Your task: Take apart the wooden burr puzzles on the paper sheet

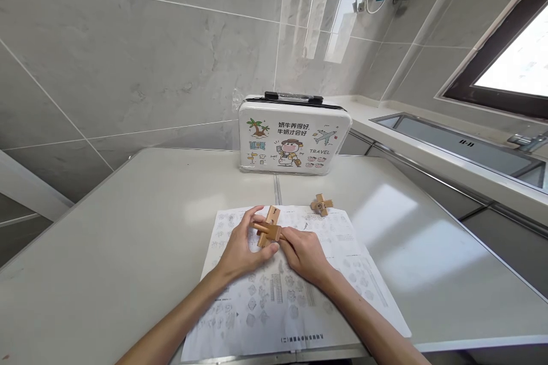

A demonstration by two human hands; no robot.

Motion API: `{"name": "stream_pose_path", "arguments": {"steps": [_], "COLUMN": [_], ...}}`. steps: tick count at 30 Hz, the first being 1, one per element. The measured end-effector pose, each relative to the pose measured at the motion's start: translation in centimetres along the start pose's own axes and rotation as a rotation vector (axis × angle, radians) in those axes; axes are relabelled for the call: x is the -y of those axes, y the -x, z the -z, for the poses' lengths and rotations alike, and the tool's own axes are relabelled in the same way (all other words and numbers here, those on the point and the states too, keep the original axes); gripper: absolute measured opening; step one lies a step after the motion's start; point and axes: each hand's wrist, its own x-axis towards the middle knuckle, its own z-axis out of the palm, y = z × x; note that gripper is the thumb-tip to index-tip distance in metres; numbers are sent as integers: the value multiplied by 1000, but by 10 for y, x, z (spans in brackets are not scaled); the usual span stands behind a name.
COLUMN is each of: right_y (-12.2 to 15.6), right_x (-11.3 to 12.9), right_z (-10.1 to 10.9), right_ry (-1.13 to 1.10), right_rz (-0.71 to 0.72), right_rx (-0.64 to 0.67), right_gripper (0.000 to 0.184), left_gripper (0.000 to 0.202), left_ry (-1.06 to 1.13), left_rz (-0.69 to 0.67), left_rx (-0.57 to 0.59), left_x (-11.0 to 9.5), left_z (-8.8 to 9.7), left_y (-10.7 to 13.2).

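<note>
A wooden interlocking puzzle (269,229) of crossed bars is held just above a printed sheet. My left hand (245,245) grips it from the left, thumb below and fingers behind. At its right side, my right hand (303,251) has its fingers closed around the end of a thin wooden piece (283,236) that meets the puzzle; the fingers hide most of that end. Beneath both hands lies the white instruction sheet (278,319), covered with small diagrams. A second wooden cross-shaped puzzle (321,205) rests by the sheet's upper right edge, apart from my hands.
A white case (295,137) with cartoon prints and a black handle stands at the back of the light table (128,228), against the tiled wall. To the right runs a counter with a sink (462,142) and a faucet (528,141). A seam crosses the tabletop.
</note>
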Motion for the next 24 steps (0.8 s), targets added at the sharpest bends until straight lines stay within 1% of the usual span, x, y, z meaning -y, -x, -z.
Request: {"name": "stream_pose_path", "arguments": {"steps": [6,12,16,21,24], "right_y": [0,1,1,0,0], "right_x": [-1,-2,-4,-9,-12], "right_z": [-2,-3,-1,2,2], "right_ry": [148,169,177,188,186], "right_rz": [43,36,5,-66,-122], "right_rx": [12,25,40,11,-4], "right_gripper": [28,27,26,27,27], "left_gripper": [66,63,61,57,55], "left_ry": [-49,-17,21,107,141], "left_rz": [14,28,44,91,118], "left_rx": [-109,-142,-195,-271,-339], "left_x": [-10,-14,-12,-7,-5], "left_z": [-1,-2,-1,5,10], "left_y": [0,0,-1,-5,-9]}}
